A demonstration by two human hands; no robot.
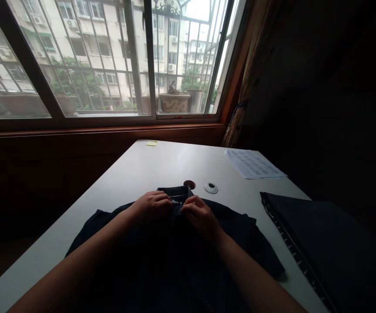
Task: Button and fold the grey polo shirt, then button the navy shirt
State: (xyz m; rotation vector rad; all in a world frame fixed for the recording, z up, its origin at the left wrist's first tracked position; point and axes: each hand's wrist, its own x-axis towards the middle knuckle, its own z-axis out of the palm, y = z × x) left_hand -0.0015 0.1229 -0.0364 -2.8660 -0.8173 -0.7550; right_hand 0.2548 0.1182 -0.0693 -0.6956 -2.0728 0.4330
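Evidently, the dark shirt (171, 261) is laid flat on the white worktop (109, 195) so that its collar (175, 191) can be pinched closed at both sides, by the left hand (153, 204) and the right hand (203, 217).

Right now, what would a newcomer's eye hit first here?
Probably the bright barred window, filling the upper left and middle. Next, below it, the white table, with a dark collared shirt spread on its near part. Left hand and right hand meet at its collar.
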